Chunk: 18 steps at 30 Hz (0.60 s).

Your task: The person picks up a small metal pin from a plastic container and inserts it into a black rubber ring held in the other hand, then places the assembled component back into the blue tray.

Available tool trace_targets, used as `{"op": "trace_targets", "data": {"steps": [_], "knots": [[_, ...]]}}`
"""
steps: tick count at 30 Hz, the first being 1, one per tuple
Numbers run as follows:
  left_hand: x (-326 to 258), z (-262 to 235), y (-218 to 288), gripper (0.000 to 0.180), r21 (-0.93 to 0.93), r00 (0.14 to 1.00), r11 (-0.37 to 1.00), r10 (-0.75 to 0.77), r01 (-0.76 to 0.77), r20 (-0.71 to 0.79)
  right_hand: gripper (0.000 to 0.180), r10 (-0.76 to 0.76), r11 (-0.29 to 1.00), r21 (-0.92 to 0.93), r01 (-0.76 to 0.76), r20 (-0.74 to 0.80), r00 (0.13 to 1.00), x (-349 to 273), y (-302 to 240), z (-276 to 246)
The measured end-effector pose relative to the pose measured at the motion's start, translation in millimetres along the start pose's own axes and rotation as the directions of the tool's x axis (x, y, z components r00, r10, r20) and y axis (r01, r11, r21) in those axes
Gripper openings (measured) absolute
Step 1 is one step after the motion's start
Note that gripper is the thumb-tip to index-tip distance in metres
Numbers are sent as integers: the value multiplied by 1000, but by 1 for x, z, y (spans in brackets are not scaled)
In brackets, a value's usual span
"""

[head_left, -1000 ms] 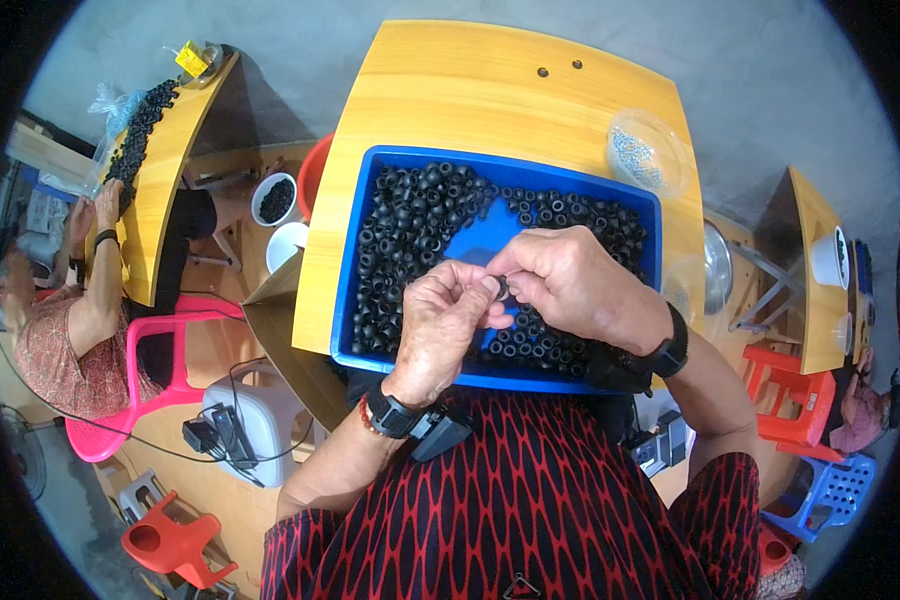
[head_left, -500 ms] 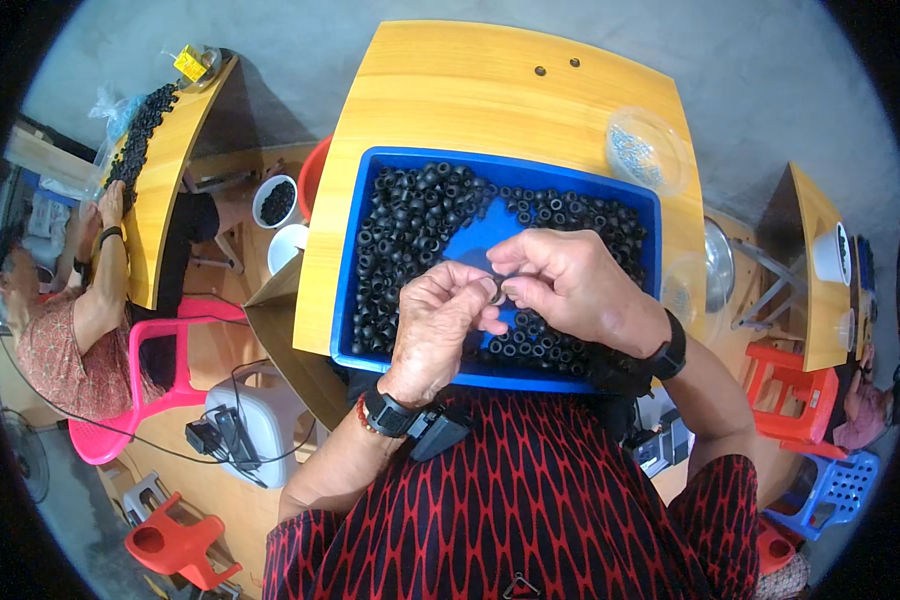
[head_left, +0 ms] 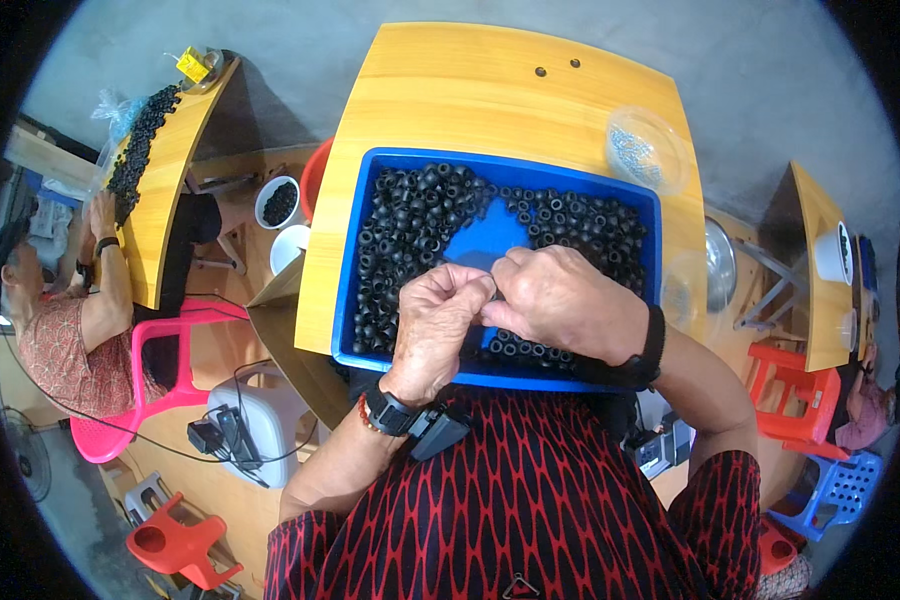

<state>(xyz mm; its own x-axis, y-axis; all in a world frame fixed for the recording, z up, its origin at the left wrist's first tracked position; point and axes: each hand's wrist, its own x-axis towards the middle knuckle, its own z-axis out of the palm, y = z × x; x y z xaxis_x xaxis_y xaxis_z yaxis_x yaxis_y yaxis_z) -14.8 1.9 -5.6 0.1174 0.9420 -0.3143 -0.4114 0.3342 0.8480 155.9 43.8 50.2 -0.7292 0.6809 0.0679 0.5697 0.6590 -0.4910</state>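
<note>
Over the blue tray [head_left: 348,250], both of my hands meet at the fingertips. My left hand [head_left: 432,318] is closed, thumb and forefinger pinching a small black ring-shaped part that showed a moment ago; the fingers hide it now. Pressed up against it, my right hand [head_left: 575,305] has its fingers curled in with the back of the hand up. Whatever sits in that right grip is out of sight. Black ring-shaped parts [head_left: 410,220] heap the tray's left side, and more black rings [head_left: 590,215] lie along its right, with blue tray bottom between them.
A clear round tub [head_left: 638,150] of small pale bits stands beyond the tray's far right corner. Two small dark pieces [head_left: 541,72] lie on the wooden table [head_left: 470,80]. At left, a co-worker [head_left: 80,330] sits near a white bucket [head_left: 278,202] and a pink chair [head_left: 160,350].
My right hand has rolled over and its fingers have curled in, covering the small black part seen between the fingertips before. My left hand has barely moved.
</note>
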Motion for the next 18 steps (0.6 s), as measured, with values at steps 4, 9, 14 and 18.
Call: {"op": "trace_targets", "data": {"steps": [4, 9, 14, 18], "knots": [[-1, 3, 4, 11, -59, 999, 998, -32, 32, -3, 36, 7, 999, -35, -8, -30, 1000, -3, 2, 0], [-1, -2, 1, 15, -57, 995, 995, -74, 77, 60, 38, -15, 999, -47, 11, -85, 996, -8, 11, 6], [-2, -1, -2, 16, 2, 998, 1000, 6, -7, 55, 34, -66, 996, -67, 61, -71, 995, -9, 13, 11], [-3, 3, -2, 14, 42, 998, 998, 53, -54, 25, 28, -89, 991, -108, 83, -49, 995, -9, 15, 17]]}}
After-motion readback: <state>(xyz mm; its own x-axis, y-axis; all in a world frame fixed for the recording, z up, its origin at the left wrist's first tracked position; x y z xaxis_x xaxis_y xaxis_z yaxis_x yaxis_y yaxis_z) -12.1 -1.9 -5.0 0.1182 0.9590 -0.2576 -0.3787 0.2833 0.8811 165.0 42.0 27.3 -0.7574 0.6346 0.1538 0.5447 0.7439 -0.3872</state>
